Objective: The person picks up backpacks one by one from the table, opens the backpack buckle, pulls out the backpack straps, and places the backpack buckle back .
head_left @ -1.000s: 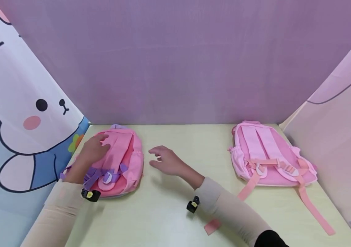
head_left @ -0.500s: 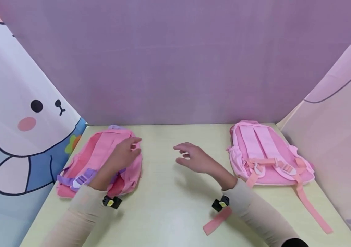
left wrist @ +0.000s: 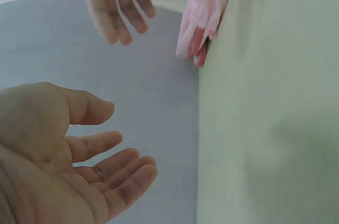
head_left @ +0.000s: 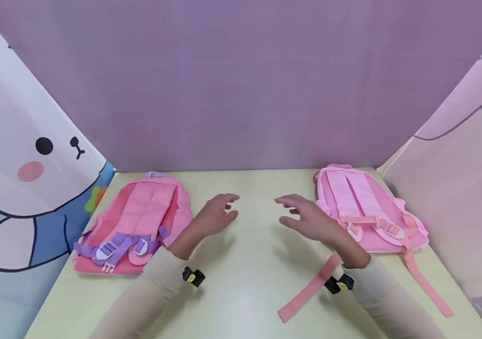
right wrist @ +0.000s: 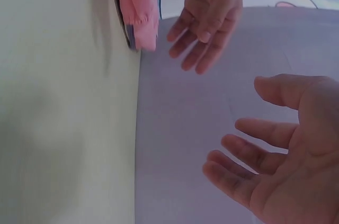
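Observation:
My left hand hovers over the table between two backpacks, fingers relaxed and holding nothing. Facing it across a gap, my right hand is likewise relaxed, with nothing in it. Left of the left hand lies a pink backpack with purple straps and white buckles, its strap side up. A lighter pink backpack with salmon straps lies strap side up at the right, partly behind the right hand and wrist. In the left wrist view both hands show, palms turned inward, with the light pink backpack beyond.
Pale tabletop spans the front. One loose salmon strap of the right backpack runs under the right wrist, another toward the right edge. A purple wall stands behind, with printed panels on both sides.
Both hands have moved right; the left hand came off from over the pink backpack, which now shows uncovered. The backpacks stay in place while the view shifts slightly.

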`<state>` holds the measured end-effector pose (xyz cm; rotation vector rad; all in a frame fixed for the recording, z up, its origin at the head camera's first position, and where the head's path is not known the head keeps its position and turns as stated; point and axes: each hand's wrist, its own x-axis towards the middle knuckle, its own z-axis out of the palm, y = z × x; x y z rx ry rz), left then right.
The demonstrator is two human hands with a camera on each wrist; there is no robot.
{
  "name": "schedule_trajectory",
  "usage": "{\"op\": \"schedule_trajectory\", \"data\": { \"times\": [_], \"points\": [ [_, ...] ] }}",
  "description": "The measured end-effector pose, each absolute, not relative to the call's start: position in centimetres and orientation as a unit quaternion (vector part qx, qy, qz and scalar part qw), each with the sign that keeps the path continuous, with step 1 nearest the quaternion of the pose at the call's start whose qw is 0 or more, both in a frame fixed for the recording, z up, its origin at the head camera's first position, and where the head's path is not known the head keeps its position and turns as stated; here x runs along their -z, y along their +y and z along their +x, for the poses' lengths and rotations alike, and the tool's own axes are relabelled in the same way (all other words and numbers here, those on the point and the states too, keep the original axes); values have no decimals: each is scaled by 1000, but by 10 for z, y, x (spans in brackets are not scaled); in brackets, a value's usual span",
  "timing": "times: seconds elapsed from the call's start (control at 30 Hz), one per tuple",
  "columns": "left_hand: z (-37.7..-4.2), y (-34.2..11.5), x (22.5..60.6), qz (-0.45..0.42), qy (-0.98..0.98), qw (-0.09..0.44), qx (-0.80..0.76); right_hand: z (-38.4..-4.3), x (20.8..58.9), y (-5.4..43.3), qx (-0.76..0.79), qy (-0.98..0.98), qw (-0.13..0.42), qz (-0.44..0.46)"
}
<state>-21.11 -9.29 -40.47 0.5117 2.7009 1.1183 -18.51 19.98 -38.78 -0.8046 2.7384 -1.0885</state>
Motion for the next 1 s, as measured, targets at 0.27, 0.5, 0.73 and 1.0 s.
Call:
{"op": "schedule_trajectory", "data": {
  "times": [0.27,0.5,0.73,1.0],
  "points": [
    [-211,-59,417,201,899,118,-370,-185,386,248,364,901,19,-236],
    [-210,-32,426,217,887,150,-378,-188,378,295,385,908,-2,-164],
    [-208,3,440,221,882,166,-381,-190,389,338,365,925,-49,-94],
    [-203,54,449,210,885,186,-372,-192,401,383,331,943,-36,5]
  ]
}}
